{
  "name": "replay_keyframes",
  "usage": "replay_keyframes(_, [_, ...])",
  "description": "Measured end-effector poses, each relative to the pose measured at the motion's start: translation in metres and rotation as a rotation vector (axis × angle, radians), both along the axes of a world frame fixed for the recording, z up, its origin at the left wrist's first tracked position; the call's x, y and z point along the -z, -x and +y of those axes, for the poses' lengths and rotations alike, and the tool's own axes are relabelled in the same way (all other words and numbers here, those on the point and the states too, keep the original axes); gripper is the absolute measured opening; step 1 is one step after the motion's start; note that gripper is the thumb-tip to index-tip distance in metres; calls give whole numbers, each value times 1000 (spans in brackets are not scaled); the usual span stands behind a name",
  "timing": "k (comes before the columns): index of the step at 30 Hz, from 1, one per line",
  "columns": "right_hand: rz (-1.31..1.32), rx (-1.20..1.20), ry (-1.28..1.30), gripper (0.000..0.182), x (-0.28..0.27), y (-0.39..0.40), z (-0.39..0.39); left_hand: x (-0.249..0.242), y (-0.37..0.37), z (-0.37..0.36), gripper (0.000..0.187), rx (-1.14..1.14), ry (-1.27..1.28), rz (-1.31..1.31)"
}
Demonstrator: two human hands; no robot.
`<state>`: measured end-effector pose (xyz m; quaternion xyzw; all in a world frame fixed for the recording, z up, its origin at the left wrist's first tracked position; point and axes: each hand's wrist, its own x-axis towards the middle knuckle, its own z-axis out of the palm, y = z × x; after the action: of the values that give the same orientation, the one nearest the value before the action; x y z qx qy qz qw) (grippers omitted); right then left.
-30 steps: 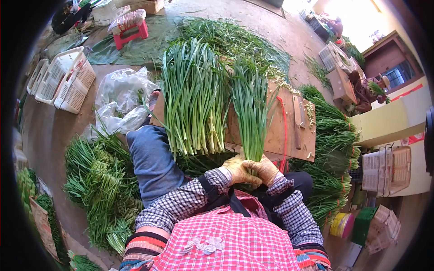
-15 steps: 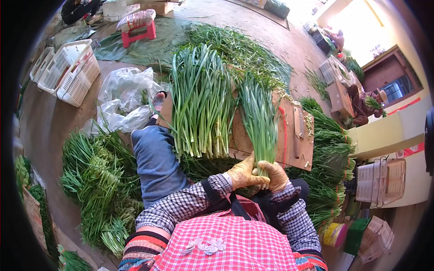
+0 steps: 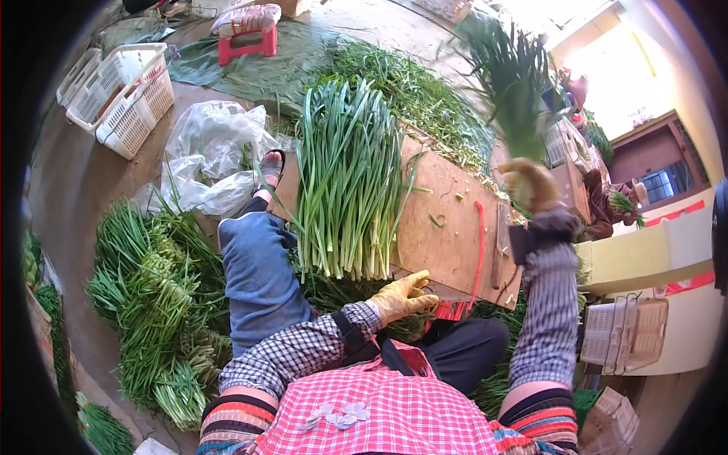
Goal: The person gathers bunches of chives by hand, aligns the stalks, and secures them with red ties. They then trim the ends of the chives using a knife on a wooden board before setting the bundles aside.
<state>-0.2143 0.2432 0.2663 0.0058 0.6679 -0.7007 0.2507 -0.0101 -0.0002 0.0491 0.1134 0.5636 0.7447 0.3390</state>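
Observation:
My right hand (image 3: 528, 184), in a yellow glove and blurred by motion, is raised at the right. It is closed round the stem end of a bunch of garlic chives (image 3: 516, 91), whose leaves point up and away. My left hand (image 3: 403, 297), gloved in yellow too, hovers near the front edge of the wooden board (image 3: 447, 205) with its fingers apart and nothing in them. A thick pile of loose garlic chives (image 3: 349, 182) lies on the board's left part, stems toward me. A knife (image 3: 502, 235) and a red tie strip (image 3: 481, 250) lie at the board's right side.
Heaped greens (image 3: 159, 303) lie on the floor at my left, beside a clear plastic bag (image 3: 212, 152). White crates (image 3: 129, 98) and a red stool (image 3: 248, 44) stand beyond. A co-worker (image 3: 607, 201) holding greens is at the far right.
My right hand has lifted the bunch from in front of me up and to the right, beyond the board. My left hand has let go of it and opened.

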Motion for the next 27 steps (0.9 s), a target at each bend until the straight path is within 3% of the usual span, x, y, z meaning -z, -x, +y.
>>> replay_keyframes(2, [55,262,-837,30,44,32,-10,-6,2,-4,76,9,9,-32])
replay_keyframes(4, [-44,243,-196,19,27,43,-24,-2,1,-4,74,25,52,-22])
replay_keyframes(5, [-67,372,64,12,15,41,-32,3,1,-4,75,46,54,-18])
replay_keyframes(6, [-156,302,278,14,15,47,-27,6,-1,0,75,43,17,-56])
replay_keyframes(8, [-59,273,-344,15,29,64,-29,10,1,3,74,51,-38,-108])
replay_keyframes(9, [-28,304,-374,16,29,72,-29,15,2,6,71,54,-25,-91])
replay_keyframes(10, [2,260,-96,16,13,67,-32,0,4,1,66,87,103,-44])
replay_keyframes(12, [20,218,366,17,11,46,-33,17,1,6,64,87,-25,-65])
replay_keyframes(14, [14,243,-404,17,54,55,-13,7,4,4,62,71,-20,-136])
replay_keyframes(16, [-84,253,-288,16,47,41,-15,8,3,5,59,15,-88,-197])
replay_keyframes(17, [-123,325,-61,16,45,31,-19,12,5,5,59,1,-117,-190])
replay_keyframes(20, [-123,137,-185,18,65,-9,-20,19,4,7,56,-42,-19,-83])
replay_keyframes(23, [-179,299,-127,24,86,-69,-44,-2,5,-5,64,-42,-175,-291])
replay_keyframes(27, [-349,272,-64,29,109,-152,-72,8,1,3,70,-62,-268,-515])
